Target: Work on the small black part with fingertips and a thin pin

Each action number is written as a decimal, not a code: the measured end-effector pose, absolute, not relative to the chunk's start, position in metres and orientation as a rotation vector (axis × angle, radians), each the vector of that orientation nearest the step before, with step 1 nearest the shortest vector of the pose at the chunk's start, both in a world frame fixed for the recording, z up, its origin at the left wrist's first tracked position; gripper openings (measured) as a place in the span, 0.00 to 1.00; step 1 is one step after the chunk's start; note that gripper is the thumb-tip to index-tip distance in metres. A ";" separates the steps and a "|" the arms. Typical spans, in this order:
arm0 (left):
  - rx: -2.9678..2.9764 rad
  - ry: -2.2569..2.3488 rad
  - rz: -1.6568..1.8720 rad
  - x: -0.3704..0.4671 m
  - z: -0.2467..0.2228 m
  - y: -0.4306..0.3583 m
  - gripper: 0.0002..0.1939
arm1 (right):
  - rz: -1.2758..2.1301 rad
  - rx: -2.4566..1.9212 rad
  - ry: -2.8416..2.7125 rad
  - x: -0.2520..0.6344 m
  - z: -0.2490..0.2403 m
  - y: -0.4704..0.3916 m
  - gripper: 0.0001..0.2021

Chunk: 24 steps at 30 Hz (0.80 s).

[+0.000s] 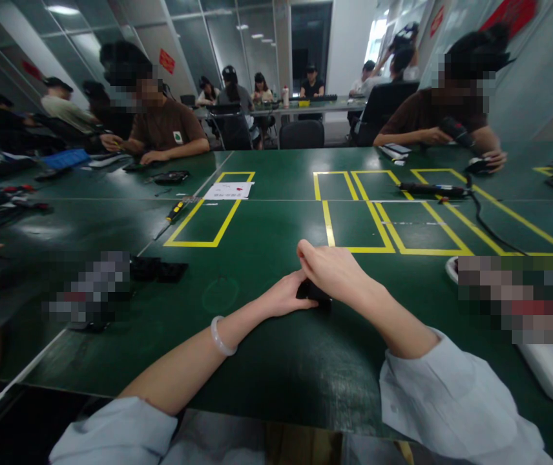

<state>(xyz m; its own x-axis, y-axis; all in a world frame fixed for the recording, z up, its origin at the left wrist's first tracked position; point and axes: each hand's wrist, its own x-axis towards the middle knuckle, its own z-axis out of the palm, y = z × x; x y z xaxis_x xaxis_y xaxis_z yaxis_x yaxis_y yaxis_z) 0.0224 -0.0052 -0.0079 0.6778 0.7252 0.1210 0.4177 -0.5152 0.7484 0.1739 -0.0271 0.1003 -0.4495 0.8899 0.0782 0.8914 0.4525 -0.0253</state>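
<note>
Over the green table (257, 361), my left hand (283, 295) grips a small black object (309, 292), its thumb along the near side. The object's kind cannot be made out, since both hands cover most of it. My right hand (329, 268) is bent over the top of it with the fingers closed together. Whatever is between those fingers is hidden.
Yellow tape rectangles (216, 244) mark the table ahead. A yellow-black screwdriver (176, 212) and paper sheet (228, 190) lie left of centre. Black parts (160, 268) sit at left, a white-edged phone (542, 374) at right. A black cabled tool (434, 190) lies beyond; people sit opposite.
</note>
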 end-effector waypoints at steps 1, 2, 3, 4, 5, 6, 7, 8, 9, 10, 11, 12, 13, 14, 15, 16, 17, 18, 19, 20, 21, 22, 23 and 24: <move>2.181 0.867 0.544 0.022 -0.008 -0.005 0.29 | -0.054 -1.616 -2.602 0.174 0.100 -0.027 0.13; 2.185 0.858 0.532 0.022 -0.008 -0.005 0.28 | -0.081 -1.628 -2.598 0.173 0.100 -0.027 0.14; 2.187 0.851 0.523 0.021 -0.008 -0.005 0.28 | -0.105 -1.637 -2.598 0.173 0.100 -0.027 0.15; 2.189 0.849 0.519 0.021 -0.007 -0.005 0.28 | -0.121 -1.643 -2.601 0.173 0.100 -0.027 0.15; 2.190 0.852 0.521 0.021 -0.007 -0.005 0.28 | -0.122 -1.643 -2.608 0.173 0.099 -0.027 0.15; 2.190 0.857 0.524 0.021 -0.007 -0.006 0.28 | -0.107 -1.634 -2.617 0.173 0.099 -0.026 0.14; 2.191 0.861 0.529 0.021 -0.007 -0.006 0.28 | -0.080 -1.617 -2.624 0.174 0.099 -0.026 0.14; 2.190 0.865 0.535 0.020 -0.007 -0.006 0.28 | -0.048 -1.594 -2.627 0.175 0.099 -0.026 0.13; 2.188 0.866 0.539 0.020 -0.007 -0.006 0.28 | -0.021 -1.573 -2.625 0.175 0.099 -0.027 0.13; 2.185 0.865 0.542 0.020 -0.008 -0.006 0.28 | -0.006 -1.555 -2.618 0.175 0.099 -0.027 0.12; 2.181 0.863 0.545 0.020 -0.008 -0.006 0.28 | -0.006 -1.547 -2.610 0.175 0.099 -0.027 0.12; 2.177 0.860 0.547 0.020 -0.008 -0.006 0.28 | -0.021 -1.552 -2.603 0.175 0.099 -0.027 0.12; 2.174 0.856 0.545 0.019 -0.009 -0.006 0.28 | -0.045 -1.568 -2.601 0.174 0.099 -0.027 0.12; 2.173 0.852 0.542 0.019 -0.009 -0.005 0.28 | -0.072 -1.591 -2.605 0.173 0.099 -0.027 0.13; 2.172 0.848 0.539 0.019 -0.009 -0.005 0.28 | -0.094 -1.616 -2.614 0.172 0.099 -0.027 0.14; 2.173 0.848 0.539 0.020 -0.009 -0.005 0.28 | -0.110 -1.633 -2.624 0.171 0.099 -0.027 0.15; 2.174 0.849 0.539 0.020 -0.008 -0.006 0.28 | -0.115 -1.644 -2.632 0.171 0.099 -0.027 0.14; 2.174 0.852 0.541 0.020 -0.008 -0.006 0.29 | -0.108 -1.642 -2.635 0.171 0.099 -0.026 0.14; 2.174 0.854 0.545 0.020 -0.008 -0.006 0.29 | -0.094 -1.631 -2.634 0.171 0.099 -0.027 0.13; 2.174 0.855 0.548 0.020 -0.008 -0.006 0.29 | -0.076 -1.612 -2.627 0.172 0.099 -0.027 0.12; 2.173 0.854 0.551 0.020 -0.008 -0.006 0.29 | -0.060 -1.591 -2.617 0.172 0.099 -0.027 0.12; 2.172 0.852 0.552 0.020 -0.009 -0.005 0.29 | -0.049 -1.571 -2.605 0.173 0.099 -0.028 0.11; 2.169 0.850 0.551 0.020 -0.009 -0.005 0.29 | -0.048 -1.556 -2.595 0.173 0.099 -0.028 0.11; 2.165 0.849 0.548 0.020 -0.009 -0.005 0.28 | -0.057 -1.551 -2.588 0.173 0.099 -0.028 0.11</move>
<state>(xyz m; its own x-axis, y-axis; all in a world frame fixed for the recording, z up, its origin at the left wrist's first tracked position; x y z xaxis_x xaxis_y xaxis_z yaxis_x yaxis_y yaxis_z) 0.0196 -0.0053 -0.0091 0.6904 0.7139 0.1171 0.4005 -0.5119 0.7600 0.1730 -0.0277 0.0989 -0.4659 0.8760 0.1250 0.8806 0.4728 -0.0312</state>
